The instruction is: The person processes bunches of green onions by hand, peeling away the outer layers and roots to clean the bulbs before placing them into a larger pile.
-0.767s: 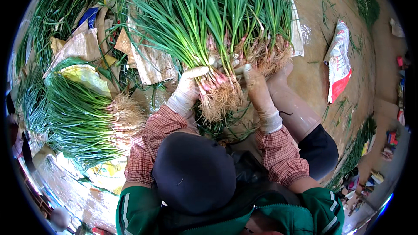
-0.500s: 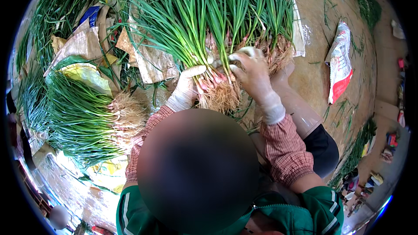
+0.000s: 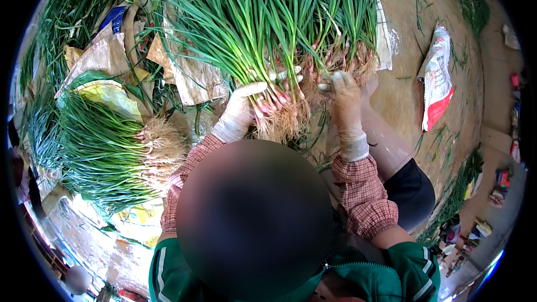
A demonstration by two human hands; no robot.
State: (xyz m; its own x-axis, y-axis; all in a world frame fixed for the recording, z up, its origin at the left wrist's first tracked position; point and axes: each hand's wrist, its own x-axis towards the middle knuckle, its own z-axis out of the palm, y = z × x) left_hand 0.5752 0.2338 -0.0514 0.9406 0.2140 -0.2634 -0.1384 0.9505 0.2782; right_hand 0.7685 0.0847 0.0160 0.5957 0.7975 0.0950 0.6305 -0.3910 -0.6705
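Note:
My left hand [image 3: 238, 113], in a pale glove, is wrapped round a bunch of green onions [image 3: 274, 92]. Their pinkish bulbs and tangled tan roots hang below my fingers, and the long leaves spread upward. To the right of this bunch, my right hand [image 3: 344, 98], also gloved, has thumb and fingers pinched together. A thin green stalk runs up to its fingertips, but what they grip is too small to tell. Behind both hands lies a heap of loose green onions [image 3: 349, 28], its roots toward me.
At left, another pile of green onions [image 3: 103, 145] lies with roots pointing right. Torn sacking [image 3: 198, 81] and more greens [image 3: 72, 17] lie beyond it. A white and red plastic bag [image 3: 437, 78] is on the floor at right. My bare knee [image 3: 386, 134] is beside my right forearm.
My right hand has moved right, off the held bunch, and its fingers have drawn together. The left hand keeps the bunch in nearly the same place.

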